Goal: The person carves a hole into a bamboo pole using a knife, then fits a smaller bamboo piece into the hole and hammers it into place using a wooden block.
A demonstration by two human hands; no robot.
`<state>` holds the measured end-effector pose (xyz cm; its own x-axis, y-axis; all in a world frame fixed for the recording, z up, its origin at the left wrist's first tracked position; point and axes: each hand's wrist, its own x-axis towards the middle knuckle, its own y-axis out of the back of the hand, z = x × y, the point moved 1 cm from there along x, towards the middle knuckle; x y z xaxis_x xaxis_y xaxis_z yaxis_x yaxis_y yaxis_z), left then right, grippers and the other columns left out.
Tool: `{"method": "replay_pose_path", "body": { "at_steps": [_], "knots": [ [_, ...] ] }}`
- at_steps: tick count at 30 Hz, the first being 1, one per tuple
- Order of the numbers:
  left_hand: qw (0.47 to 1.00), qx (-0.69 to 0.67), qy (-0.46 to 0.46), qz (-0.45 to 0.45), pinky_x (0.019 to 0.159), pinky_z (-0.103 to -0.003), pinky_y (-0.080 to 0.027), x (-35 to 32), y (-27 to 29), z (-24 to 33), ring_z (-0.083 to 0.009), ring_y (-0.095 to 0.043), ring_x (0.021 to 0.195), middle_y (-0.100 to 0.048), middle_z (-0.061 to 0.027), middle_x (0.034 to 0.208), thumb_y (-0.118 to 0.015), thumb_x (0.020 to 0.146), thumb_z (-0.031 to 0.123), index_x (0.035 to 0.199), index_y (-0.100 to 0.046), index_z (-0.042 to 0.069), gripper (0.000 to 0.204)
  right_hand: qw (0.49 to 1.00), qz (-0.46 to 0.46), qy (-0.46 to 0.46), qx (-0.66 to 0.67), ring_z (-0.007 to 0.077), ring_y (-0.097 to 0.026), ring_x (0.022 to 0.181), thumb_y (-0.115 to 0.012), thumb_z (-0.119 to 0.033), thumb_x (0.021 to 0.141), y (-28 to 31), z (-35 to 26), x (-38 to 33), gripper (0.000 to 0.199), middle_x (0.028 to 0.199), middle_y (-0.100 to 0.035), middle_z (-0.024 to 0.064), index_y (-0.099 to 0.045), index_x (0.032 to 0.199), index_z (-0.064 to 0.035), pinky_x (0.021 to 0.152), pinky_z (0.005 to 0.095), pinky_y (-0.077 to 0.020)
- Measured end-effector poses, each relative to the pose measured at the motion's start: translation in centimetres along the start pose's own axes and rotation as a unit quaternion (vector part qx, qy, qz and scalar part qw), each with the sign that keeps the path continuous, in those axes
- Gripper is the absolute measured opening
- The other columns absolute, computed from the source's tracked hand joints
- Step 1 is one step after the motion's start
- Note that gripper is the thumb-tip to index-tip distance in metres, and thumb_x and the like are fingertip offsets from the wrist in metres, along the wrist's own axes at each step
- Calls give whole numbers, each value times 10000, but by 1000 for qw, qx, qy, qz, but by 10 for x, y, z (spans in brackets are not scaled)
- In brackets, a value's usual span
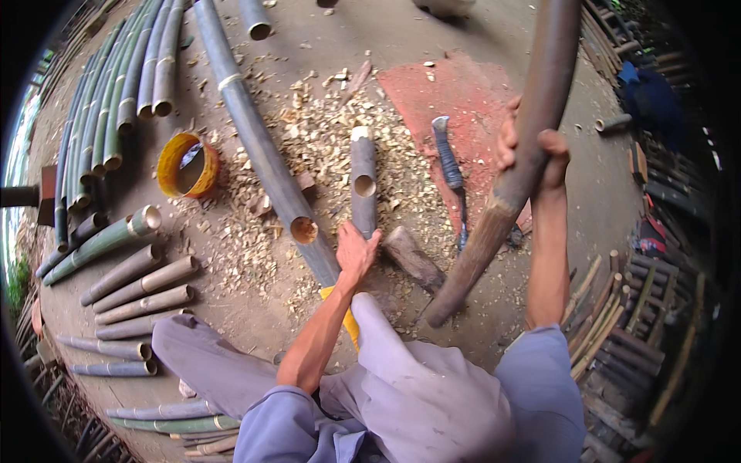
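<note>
My right hand [532, 150] grips a thick brown bamboo pole [517, 166] that stands tilted, its lower end resting on the ground near my knees. My left hand [356, 251] reaches down with fingers spread and touches a long grey bamboo pole [262, 147] that lies across the floor with a hole cut in its side. A short cut bamboo tube [363, 174] lies just beyond my left hand. A small wooden block [413, 258] sits between the two hands. A knife with a wrapped handle [449, 166] lies on a red mat [455, 100].
Wood chips [324, 131] cover the ground. Rows of green and grey bamboo poles [116, 85] lie at the left, short cut lengths [139, 285] nearer me. A yellow ring-shaped container [187, 164] stands among them. Split bamboo pieces [633, 309] pile up at the right.
</note>
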<state>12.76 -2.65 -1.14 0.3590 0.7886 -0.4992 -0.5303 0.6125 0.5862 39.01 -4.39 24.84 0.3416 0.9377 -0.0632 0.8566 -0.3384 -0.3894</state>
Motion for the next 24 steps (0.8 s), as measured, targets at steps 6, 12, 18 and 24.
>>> {"method": "replay_pose_path", "body": {
  "at_steps": [6,12,18,24],
  "knots": [
    [1000,8,-22,6,885,-470,-446,-1,-5,4,-428,-525,1051,-484,-264,1147,-676,776,401,1146,-413,-51,640,902,-362,87,218,188,-563,586,-689,-369,800,11,-20,30,637,721,-498,74,-376,1218,-4,578,330,-488],
    [999,3,-36,7,887,-465,-452,4,-4,2,-425,-530,1051,-489,-262,1144,-701,763,404,1158,-407,-58,675,979,-137,114,101,170,-543,567,-675,-379,779,-2,-27,8,641,717,-489,78,-375,1193,6,537,328,-479],
    [998,45,-35,28,838,-467,-480,0,-2,-5,-414,-552,1019,-508,-258,1104,-707,767,398,1092,-412,-46,624,971,130,169,-108,210,-550,674,-653,-360,745,-39,-41,3,644,788,-509,112,-382,1201,4,629,366,-486],
    [999,43,-10,-29,802,-475,-504,-1,1,3,-441,-590,952,-515,-265,1103,-745,727,415,1089,-396,-37,676,916,164,324,-170,264,-567,761,-607,-212,802,-61,-55,7,494,855,-552,179,-421,1197,17,754,431,-482]
  ]
}}
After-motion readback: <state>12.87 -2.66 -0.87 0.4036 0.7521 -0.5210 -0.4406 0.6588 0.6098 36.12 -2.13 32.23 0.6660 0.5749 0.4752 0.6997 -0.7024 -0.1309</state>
